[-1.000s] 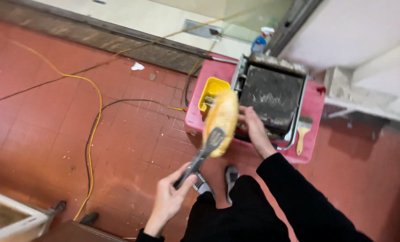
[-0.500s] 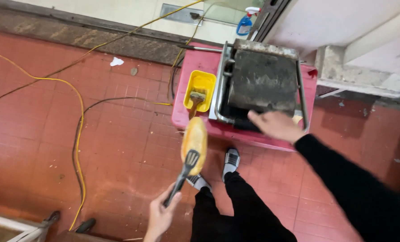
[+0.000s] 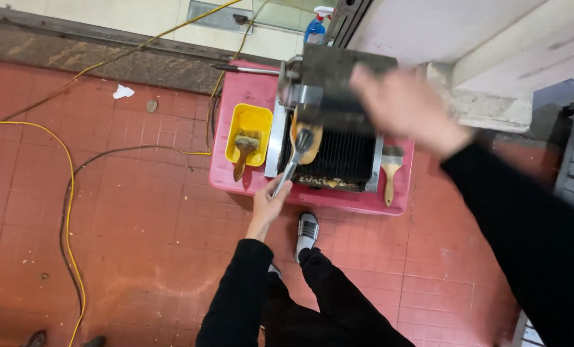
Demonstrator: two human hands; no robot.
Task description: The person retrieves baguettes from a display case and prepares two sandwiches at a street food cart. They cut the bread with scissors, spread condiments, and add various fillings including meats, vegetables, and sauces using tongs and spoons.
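1. My left hand [image 3: 269,204] is closed round the tongs [image 3: 293,167], and the bread [image 3: 305,136] they grip now lies on the ridged plate of the grill press [image 3: 338,154]; a second ago it hung over the floor.
2. My right hand [image 3: 406,106], blurred, has swung up to the raised lid [image 3: 335,74]; I can't tell whether it grips.
3. The press sits on a pink tabletop [image 3: 226,170], just beside the yellow tub [image 3: 251,125] with its brush.
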